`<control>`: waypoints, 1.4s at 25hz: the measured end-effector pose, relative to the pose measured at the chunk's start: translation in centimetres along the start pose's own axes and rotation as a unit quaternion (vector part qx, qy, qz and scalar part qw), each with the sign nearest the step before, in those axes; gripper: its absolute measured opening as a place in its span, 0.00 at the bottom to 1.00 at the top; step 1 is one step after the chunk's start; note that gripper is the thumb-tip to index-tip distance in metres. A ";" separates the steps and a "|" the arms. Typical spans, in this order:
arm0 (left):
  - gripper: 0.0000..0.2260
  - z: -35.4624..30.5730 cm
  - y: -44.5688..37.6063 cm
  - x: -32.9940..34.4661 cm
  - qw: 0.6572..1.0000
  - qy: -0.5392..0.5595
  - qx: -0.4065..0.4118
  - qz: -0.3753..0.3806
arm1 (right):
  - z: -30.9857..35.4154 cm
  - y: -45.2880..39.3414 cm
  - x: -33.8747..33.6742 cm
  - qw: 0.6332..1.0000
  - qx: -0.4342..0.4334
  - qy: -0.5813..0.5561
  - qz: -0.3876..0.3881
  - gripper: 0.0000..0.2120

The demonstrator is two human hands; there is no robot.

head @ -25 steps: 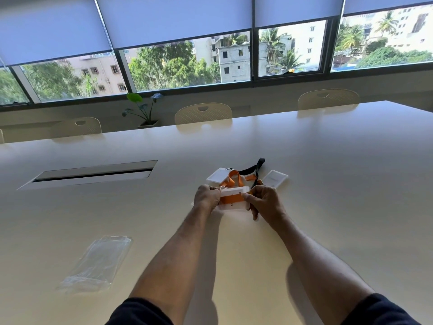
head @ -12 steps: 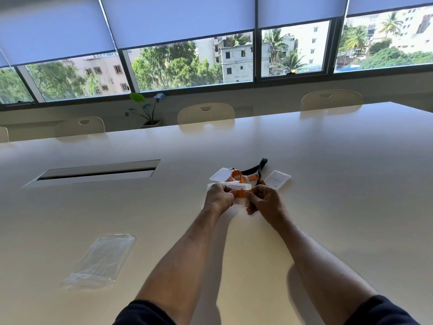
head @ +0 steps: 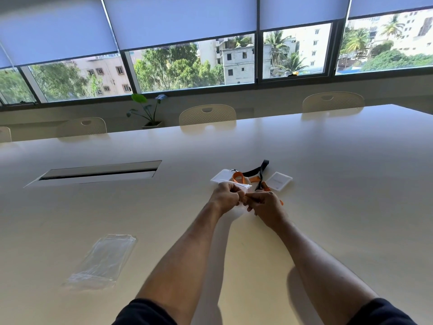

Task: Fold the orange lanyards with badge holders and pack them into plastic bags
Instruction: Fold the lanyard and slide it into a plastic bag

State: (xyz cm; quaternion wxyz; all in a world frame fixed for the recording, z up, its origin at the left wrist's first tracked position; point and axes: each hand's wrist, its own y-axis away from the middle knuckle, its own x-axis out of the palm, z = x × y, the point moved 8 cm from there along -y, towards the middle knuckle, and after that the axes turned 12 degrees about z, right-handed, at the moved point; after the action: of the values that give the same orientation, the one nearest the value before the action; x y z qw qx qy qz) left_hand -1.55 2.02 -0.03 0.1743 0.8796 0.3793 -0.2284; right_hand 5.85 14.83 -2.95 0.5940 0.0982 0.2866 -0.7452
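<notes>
Both my hands meet at the middle of the pale table [head: 328, 184]. My left hand [head: 225, 198] grips a clear badge holder [head: 241, 186] tilted up on edge. My right hand [head: 264, 205] pinches the orange lanyard [head: 266, 185], whose strap runs under its fingers and out at the right. Just behind lie another white badge holder [head: 220, 177] with an orange strap loop [head: 239, 176], a black strap [head: 257, 171] and a white card holder [head: 280, 181]. A stack of clear plastic bags [head: 100, 261] lies flat at the near left.
A long cable hatch [head: 98, 173] is set into the table at the left. Several pale chairs [head: 207, 114] stand along the far edge, with a potted plant [head: 147, 111] under the windows.
My hands have drawn closer together over the badge holder. The holder tipped from lying flat with the orange band on top to standing on edge in my left hand.
</notes>
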 end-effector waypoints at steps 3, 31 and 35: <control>0.07 0.7 0.5 -0.2 0.999 -0.004 -0.006 0.033 | 0.8 0.0 0.3 0.996 -0.050 0.078 -0.002 0.05; 0.29 0.9 1.8 0.1 0.942 -0.334 -0.044 -0.010 | 0.4 0.5 -0.2 0.999 0.030 0.006 -0.023 0.07; 0.15 -1.3 2.5 0.2 0.911 -0.404 0.042 -0.069 | 0.9 0.5 0.2 1.000 0.012 0.021 -0.010 0.06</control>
State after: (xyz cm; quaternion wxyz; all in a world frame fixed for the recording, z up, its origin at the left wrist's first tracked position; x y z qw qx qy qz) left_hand 0.76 1.14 1.24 0.2593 0.6906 0.3264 -0.5910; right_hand 6.42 14.06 -2.44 0.5795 0.1184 0.2908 -0.7521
